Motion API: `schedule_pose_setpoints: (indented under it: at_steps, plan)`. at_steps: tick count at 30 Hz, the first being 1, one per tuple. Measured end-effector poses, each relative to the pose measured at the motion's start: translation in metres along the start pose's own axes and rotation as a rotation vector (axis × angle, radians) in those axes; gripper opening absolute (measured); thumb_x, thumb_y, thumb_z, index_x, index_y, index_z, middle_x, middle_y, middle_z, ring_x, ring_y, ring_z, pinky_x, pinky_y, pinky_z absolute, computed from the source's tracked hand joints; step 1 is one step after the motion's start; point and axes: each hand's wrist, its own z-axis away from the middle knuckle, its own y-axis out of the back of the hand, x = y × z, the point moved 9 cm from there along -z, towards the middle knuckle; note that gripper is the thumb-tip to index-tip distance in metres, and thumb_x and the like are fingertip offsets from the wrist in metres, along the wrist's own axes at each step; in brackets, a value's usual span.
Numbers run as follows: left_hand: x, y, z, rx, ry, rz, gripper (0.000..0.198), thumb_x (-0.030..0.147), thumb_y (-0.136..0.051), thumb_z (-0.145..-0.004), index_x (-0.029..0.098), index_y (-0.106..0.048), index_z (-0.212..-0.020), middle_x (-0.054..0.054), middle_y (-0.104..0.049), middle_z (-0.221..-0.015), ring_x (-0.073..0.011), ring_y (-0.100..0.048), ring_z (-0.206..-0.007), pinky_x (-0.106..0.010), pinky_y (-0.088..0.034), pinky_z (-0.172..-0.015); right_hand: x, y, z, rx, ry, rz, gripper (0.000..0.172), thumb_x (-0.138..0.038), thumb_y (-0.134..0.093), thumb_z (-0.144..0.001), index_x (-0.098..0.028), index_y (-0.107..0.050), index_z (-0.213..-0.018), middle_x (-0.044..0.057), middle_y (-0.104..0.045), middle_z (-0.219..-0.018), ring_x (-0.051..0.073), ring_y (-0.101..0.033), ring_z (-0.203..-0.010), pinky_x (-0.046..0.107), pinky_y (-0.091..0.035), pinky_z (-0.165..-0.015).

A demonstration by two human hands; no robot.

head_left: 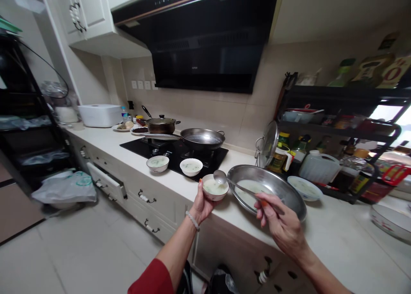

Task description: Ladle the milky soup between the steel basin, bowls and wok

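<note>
My left hand grips a small white bowl of pale soup at the counter's front edge. My right hand is closed on the handle of a metal ladle, whose scoop hovers over that bowl's rim. Just right of the bowl sits a large steel basin holding more pale soup. Two other filled small bowls, one and another, stand at the front of the black stove.
A wok and a lidded pot sit on the stove. A shallow dish lies right of the basin, before a black rack of bottles. A drawer hangs open at lower left.
</note>
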Motion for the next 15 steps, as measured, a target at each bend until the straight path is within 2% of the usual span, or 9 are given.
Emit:
schedule_pose_setpoints:
  at_steps: [3,6,10,12,15]
  plan:
    - [0.000,0.000,0.000,-0.004,-0.003,0.003,0.063,0.059,-0.042,-0.093,0.017,-0.047,-0.140,-0.017,-0.061,-0.132,-0.0331,-0.060,-0.118,-0.050,-0.050,-0.096,-0.004,0.006,0.003,0.039,0.014,-0.005,0.022,-0.037,-0.057,-0.094,-0.022,-0.067,-0.106,0.005,-0.068,-0.080,0.015,-0.062,-0.055,0.026,-0.053,-0.042]
    - [0.001,0.000,-0.001,-0.016,-0.006,0.005,0.062,0.059,-0.041,-0.094,0.019,-0.046,-0.141,-0.016,-0.061,-0.132,-0.0319,-0.059,-0.120,-0.049,-0.050,-0.097,0.008,0.032,0.001,0.257,-0.132,-0.074,0.028,-0.044,-0.062,-0.089,-0.019,-0.064,-0.102,0.005,-0.067,-0.072,0.015,-0.060,-0.050,0.026,-0.050,-0.038]
    - [0.001,0.001,-0.001,-0.003,-0.005,-0.002,0.063,0.059,-0.040,-0.094,0.018,-0.046,-0.141,-0.016,-0.062,-0.131,-0.0316,-0.058,-0.121,-0.049,-0.050,-0.097,0.042,0.068,0.001,0.529,-0.340,-0.201,0.044,-0.054,-0.073,-0.075,-0.018,-0.059,-0.096,0.003,-0.065,-0.062,0.016,-0.058,-0.047,0.024,-0.046,-0.034]
    - [0.001,0.000,0.000,0.002,-0.004,-0.004,0.063,0.059,-0.040,-0.094,0.017,-0.047,-0.140,-0.017,-0.062,-0.131,-0.0315,-0.058,-0.121,-0.048,-0.050,-0.097,0.055,0.080,0.001,0.574,-0.381,-0.168,0.050,-0.058,-0.075,-0.069,-0.018,-0.058,-0.093,0.003,-0.064,-0.060,0.016,-0.058,-0.046,0.024,-0.045,-0.035]
    - [0.001,-0.001,0.001,0.004,-0.003,0.002,0.063,0.059,-0.039,-0.094,0.017,-0.047,-0.140,-0.016,-0.063,-0.131,-0.0313,-0.059,-0.120,-0.049,-0.050,-0.098,0.069,0.090,0.001,0.535,-0.420,-0.030,0.055,-0.064,-0.072,-0.066,-0.018,-0.058,-0.091,0.004,-0.063,-0.057,0.017,-0.057,-0.044,0.026,-0.045,-0.034]
